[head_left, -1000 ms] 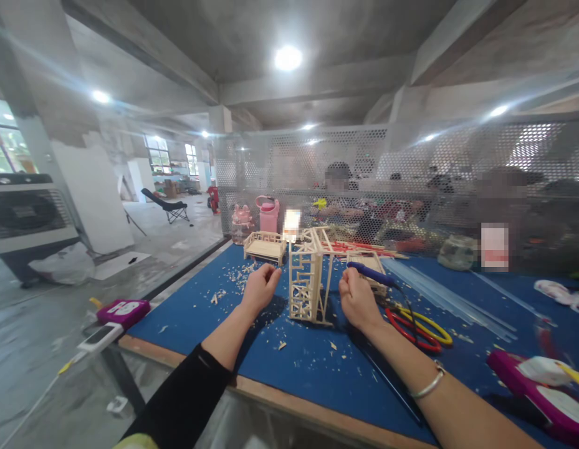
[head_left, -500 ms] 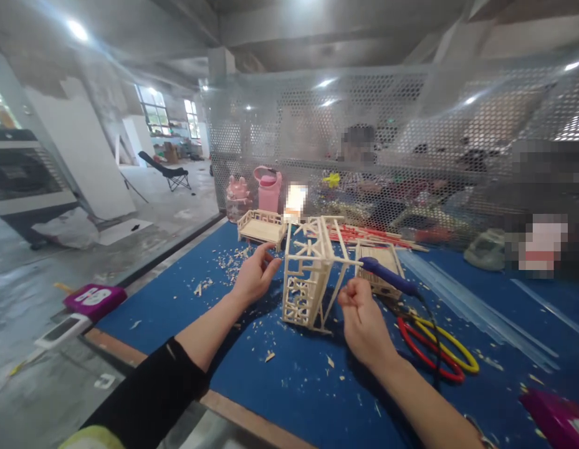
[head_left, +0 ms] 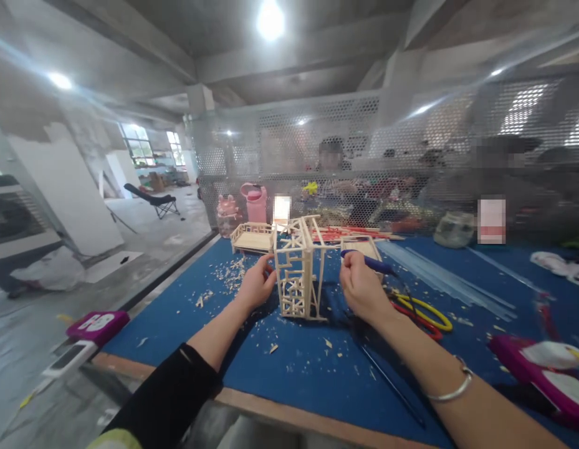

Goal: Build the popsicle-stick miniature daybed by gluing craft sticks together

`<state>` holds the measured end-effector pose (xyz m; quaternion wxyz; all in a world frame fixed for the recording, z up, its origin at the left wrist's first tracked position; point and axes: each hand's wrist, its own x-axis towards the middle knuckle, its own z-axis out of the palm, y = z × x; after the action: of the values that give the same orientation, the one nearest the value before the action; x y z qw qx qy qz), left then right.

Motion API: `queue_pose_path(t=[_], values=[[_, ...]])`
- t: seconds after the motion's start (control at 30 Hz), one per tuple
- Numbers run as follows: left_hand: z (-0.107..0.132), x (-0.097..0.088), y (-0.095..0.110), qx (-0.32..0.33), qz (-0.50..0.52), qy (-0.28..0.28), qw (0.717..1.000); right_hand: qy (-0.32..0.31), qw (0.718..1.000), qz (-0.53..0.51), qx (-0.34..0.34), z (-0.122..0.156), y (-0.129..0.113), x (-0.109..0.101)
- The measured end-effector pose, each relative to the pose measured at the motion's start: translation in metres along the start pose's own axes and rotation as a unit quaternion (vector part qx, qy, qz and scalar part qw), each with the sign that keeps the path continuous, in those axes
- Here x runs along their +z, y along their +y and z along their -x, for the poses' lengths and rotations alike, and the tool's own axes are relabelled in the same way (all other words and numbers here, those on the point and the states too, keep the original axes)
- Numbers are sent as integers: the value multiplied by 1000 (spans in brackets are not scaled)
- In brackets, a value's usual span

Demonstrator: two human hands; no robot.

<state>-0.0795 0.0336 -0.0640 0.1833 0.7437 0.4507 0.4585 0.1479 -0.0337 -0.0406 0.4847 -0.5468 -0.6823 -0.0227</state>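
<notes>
A small lattice model of light wooden sticks (head_left: pixel 296 268) stands upright on the blue table mat (head_left: pixel 317 368). My left hand (head_left: pixel 255 285) is at its left side, fingers curled against the frame. My right hand (head_left: pixel 361 287) is just right of the model, closed round a blue-handled tool (head_left: pixel 368 262) whose black cord trails back over the mat. Wood chips lie scattered around the model.
A little wooden bench model (head_left: pixel 252 237) and another stick piece (head_left: pixel 361 246) sit behind. Yellow and red rings (head_left: pixel 422 312) lie at right, clear rods (head_left: pixel 448 280) beyond. Pink bottles (head_left: pixel 256 202) stand by a perforated screen (head_left: pixel 364 162), with people behind it. A purple object (head_left: pixel 541 380) lies at far right.
My left hand has closed in onto the model's left side. My right hand has come nearer the model with the blue tool. The view has shifted.
</notes>
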Motion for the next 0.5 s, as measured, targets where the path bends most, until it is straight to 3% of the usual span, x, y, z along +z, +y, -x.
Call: queue_pose_path(t=[0.1,0.33,0.5], values=[[0,-3,2,36,-49,-31,998,14,1000,23,-7,-3,-3,-5],[-1,-10,-12,11,-87,8,996,13,999,13,-28,-2,-8,-3],[1,-11,-8,7,-69,44,997,-68,998,7,-14,4,-9,4]])
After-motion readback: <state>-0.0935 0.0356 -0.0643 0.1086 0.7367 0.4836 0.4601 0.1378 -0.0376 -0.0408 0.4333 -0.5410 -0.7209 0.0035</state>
